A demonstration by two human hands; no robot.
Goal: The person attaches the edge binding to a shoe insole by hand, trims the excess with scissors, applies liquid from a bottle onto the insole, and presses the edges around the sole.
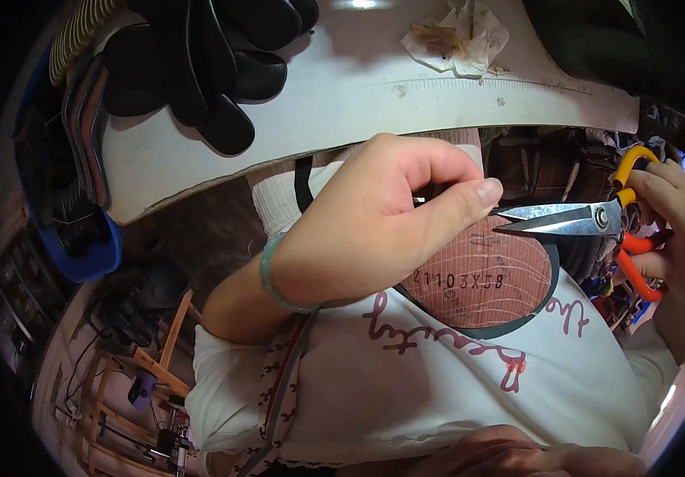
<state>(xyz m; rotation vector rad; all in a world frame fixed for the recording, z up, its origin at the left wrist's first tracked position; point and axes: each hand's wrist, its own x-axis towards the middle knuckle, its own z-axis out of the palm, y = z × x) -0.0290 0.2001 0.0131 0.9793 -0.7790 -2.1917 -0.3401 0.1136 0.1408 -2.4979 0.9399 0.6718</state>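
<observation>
Right hand (670,208): closed about the handles of the scissors (569,219), fingers at the yellow loop above and thumb near the orange loop below; held out to the side, seemingly so that the blades could point inward.
Left hand (390,215): thumb and forefinger drawn narrow, their tips close together just beside the blade tips; whether anything was pinched between them could not be told.
Scissors: grey metal, blades slightly parted, points near the left thumb and over the upper edge of the sole piece.
Sole piece (485,278): reddish-brown, rounded, dark-rimmed, with dark printed marks and pale wavy lines; lay in front of the shirt (422,389), its far end hidden by the left hand. Kept close to the body, probably for support.
Bracelet (269,274): green ring, one, around the left wrist.
Shirt: white, with dark red lettering, worn by the person.
Bench (334,103): pale, beyond the hands, ruler marks along its near side.
Black pieces (227,127): several, tongue-shaped, overlapping at the left of the bench; perhaps heaped there to stay within reach.
Crumpled paper (462,44): one, stained, on the far part of the bench.
Blue tray (104,256): one, beside the bench's left end; dark contents, too dim to name.
</observation>
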